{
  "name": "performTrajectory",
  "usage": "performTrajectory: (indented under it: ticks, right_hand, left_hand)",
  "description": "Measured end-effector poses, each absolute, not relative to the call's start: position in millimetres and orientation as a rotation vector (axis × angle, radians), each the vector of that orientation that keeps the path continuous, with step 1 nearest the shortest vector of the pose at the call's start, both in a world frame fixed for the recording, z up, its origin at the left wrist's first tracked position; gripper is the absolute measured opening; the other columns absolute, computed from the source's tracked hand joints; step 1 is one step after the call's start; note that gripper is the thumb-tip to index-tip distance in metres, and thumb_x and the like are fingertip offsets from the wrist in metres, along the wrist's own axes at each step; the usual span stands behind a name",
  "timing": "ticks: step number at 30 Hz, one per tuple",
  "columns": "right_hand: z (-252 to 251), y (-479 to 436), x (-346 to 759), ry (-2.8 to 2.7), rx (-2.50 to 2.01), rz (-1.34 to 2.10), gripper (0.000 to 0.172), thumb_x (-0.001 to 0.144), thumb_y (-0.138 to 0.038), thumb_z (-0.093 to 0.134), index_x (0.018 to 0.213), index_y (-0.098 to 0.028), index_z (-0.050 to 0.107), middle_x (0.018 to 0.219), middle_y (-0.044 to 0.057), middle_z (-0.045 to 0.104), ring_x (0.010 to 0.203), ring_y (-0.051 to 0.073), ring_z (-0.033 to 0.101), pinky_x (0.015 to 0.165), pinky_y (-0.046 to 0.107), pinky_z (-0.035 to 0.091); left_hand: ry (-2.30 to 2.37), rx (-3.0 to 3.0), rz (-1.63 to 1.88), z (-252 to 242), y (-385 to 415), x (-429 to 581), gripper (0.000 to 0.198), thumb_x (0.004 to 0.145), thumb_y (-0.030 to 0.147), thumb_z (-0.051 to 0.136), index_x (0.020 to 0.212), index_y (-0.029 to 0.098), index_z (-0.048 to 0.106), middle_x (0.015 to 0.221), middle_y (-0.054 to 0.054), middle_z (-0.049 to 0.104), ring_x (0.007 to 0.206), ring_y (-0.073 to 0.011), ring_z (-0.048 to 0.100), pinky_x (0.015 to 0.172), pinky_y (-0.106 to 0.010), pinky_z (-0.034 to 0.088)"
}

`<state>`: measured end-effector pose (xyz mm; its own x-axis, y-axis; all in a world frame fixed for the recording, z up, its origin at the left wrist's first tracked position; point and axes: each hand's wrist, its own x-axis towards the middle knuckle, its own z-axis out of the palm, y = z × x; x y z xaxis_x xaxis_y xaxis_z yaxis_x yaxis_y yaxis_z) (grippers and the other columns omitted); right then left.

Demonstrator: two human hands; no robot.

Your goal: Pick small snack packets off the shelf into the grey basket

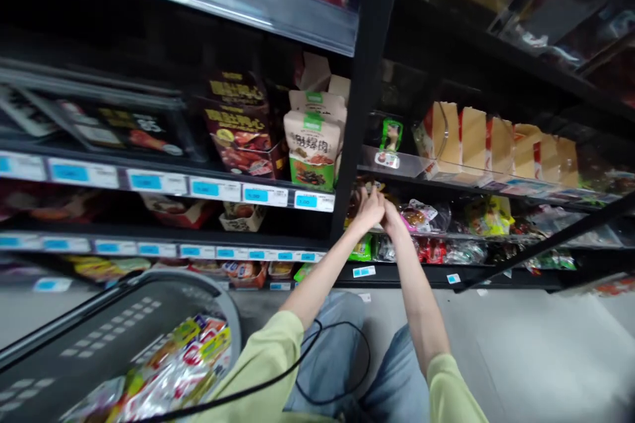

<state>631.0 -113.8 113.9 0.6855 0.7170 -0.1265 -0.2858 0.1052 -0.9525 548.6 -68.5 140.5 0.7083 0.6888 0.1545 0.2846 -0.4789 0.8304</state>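
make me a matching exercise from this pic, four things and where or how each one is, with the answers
1. black cable
2. shopping basket
3. green-and-white pouch
4. pink-edged packet

a. upright, just left of the black post
b. looped over the jeans
c. below the tan cartons
d. grey, packets inside

Pairs: 1-b, 2-d, 3-a, 4-c

Price-tagged shelves (67,172) of packaged food show a shop.
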Motion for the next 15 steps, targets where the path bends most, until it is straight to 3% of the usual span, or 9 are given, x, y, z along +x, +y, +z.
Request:
performTrajectory:
  ticks: [3, 5, 7, 10, 12, 15]
  right_hand:
    - [112, -144, 629, -0.478, -1.408, 0.686, 0.046, 0.069, -0.052, 0.082, 0.1, -0.02, 0.07, 0.102, 0.007, 0.079, 0.105, 0.025, 0.071, 0.091, 0.038, 0.06]
    - [110, -169, 632, -0.51, -1.551, 0.624, 0.05, 0.066, -0.052, 0.085, 0.103, -0.021, 0.072, 0.112, 0.008, 0.078, 0.105, 0.026, 0.073, 0.09, 0.04, 0.062]
    - [105, -194, 640, -0.565, -1.669, 0.539, 0.058, 0.065, -0.054, 0.087, 0.111, -0.022, 0.074, 0.119, 0.01, 0.076, 0.106, 0.027, 0.074, 0.096, 0.045, 0.061]
    - [89, -235, 658, -0.592, -1.745, 0.465, 0.056, 0.063, -0.057, 0.089, 0.106, -0.024, 0.077, 0.115, 0.013, 0.077, 0.108, 0.033, 0.075, 0.112, 0.057, 0.053]
    - [69, -268, 667, -0.564, -1.727, 0.57, 0.045, 0.067, -0.056, 0.087, 0.102, -0.03, 0.079, 0.119, 0.014, 0.077, 0.117, 0.039, 0.072, 0.121, 0.059, 0.044]
    - [25, -316, 670, -0.456, -1.791, 0.682, 0.03, 0.074, -0.06, 0.078, 0.095, -0.04, 0.08, 0.122, 0.014, 0.075, 0.137, 0.043, 0.06, 0.125, 0.06, 0.037]
  left_hand:
    - [0.203, 2.183, 0.579, 122, -87, 486, 0.057, 0.105, 0.026, 0.041, 0.161, 0.015, 0.043, 0.175, -0.015, 0.027, 0.165, -0.0272, 0.016, 0.135, -0.044, 0.017]
    - [-0.111, 2.145, 0.46, 114, -88, 436, 0.052, 0.105, 0.024, 0.041, 0.155, 0.019, 0.052, 0.17, -0.011, 0.04, 0.161, -0.0221, 0.028, 0.134, -0.038, 0.022]
    - [-0.271, 2.008, 0.224, 108, -78, 384, 0.044, 0.107, 0.026, 0.043, 0.144, 0.018, 0.064, 0.156, -0.012, 0.059, 0.15, -0.022, 0.049, 0.127, -0.033, 0.037]
    - [-0.205, 1.648, -0.081, 99, -48, 300, 0.042, 0.107, 0.042, 0.053, 0.131, 0.014, 0.072, 0.132, -0.015, 0.075, 0.124, -0.0263, 0.072, 0.105, -0.033, 0.058]
    - [-0.018, 1.452, -0.059, 87, -25, 238, 0.045, 0.102, 0.05, 0.062, 0.127, 0.014, 0.074, 0.126, -0.017, 0.077, 0.115, -0.0289, 0.075, 0.097, -0.036, 0.061]
    - [0.431, 1.357, 0.212, 52, 9, 142, 0.042, 0.096, 0.049, 0.071, 0.121, 0.015, 0.075, 0.124, -0.018, 0.077, 0.108, -0.0278, 0.076, 0.092, -0.037, 0.061]
